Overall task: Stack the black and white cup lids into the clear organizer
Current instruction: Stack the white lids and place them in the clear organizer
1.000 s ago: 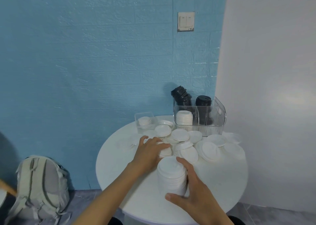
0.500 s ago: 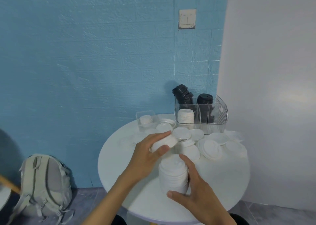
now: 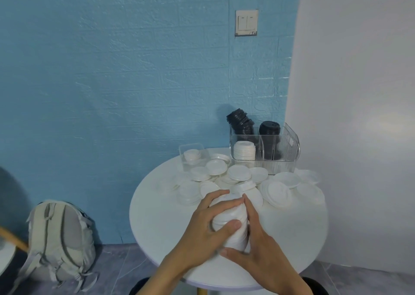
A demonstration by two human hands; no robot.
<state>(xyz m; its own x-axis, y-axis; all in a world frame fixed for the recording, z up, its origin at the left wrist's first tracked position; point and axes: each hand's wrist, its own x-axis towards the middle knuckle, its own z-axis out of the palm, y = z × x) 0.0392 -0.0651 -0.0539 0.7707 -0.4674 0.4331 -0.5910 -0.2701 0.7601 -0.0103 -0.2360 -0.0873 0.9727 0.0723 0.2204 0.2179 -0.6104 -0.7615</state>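
- Round white table [image 3: 157, 214], blue wall behind.
- Both hands, left hand [image 3: 208, 229] and right hand [image 3: 258, 247], fingers curled around white lid stack [image 3: 231, 225] (near table's front).
- Clear organizer [image 3: 280, 151] at table's back edge.

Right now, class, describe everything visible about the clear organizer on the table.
The clear organizer looks like ribbed transparent plastic, split by dividers. It stands upright at the round table's far edge. Inside are a white lid stack in front and two black lid stacks, one leaning. Neither hand touches it.
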